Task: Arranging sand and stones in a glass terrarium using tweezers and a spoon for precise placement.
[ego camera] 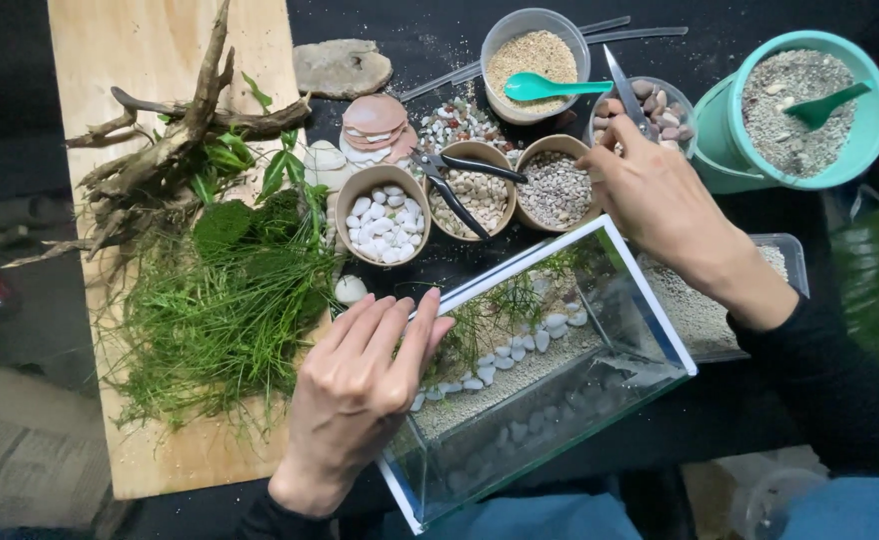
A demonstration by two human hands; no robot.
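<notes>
Your left hand (355, 400) rests on glass tank (650, 330) rim, fingers extended together, gripping nothing. Your right hand (660, 195) pinches tweezers (628, 92), fingers closed, above bowl of pebbles (660, 105). Tank sits centre on table.

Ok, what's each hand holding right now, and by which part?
Right hand holds long tweezers by their lower end, tips pointing up. Left hand holds nothing; it rests on the glass tank's rim.

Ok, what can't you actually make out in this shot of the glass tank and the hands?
Head view only:
- Left hand covers the glass tank rim's near corner; any contents under it are hidden.
- Right hand hides the tweezers' lower part, so the grip is unclear.
- Clear tub behind the wrist: partly hidden.
</notes>
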